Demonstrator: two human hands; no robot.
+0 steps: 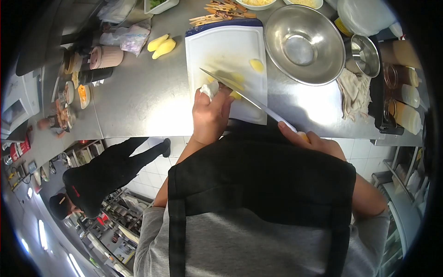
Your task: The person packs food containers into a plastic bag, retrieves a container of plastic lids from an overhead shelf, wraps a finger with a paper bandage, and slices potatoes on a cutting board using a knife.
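My right hand (314, 141) grips the handle of a large kitchen knife (251, 99), whose long blade slants up and left over the cutting board (221, 44). Beside the blade, my left hand (210, 117) is closed on a crumpled white cloth (209, 90), which could also be paper. Its fingertips are at the blade, and I cannot tell whether the cloth touches the metal. A yellow slice (256, 65), apparently potato, lies on the board's right part. More yellow pieces (236, 95) lie around the blade, partly covered by it.
Peeled potatoes (162, 47) lie left of the board. Wooden clothespins (221, 14) are heaped behind it. A steel bowl (302, 44) stands at the right, near a smaller steel pot (363, 55) and a rag (355, 94). Another person (99, 180) in black stands at left.
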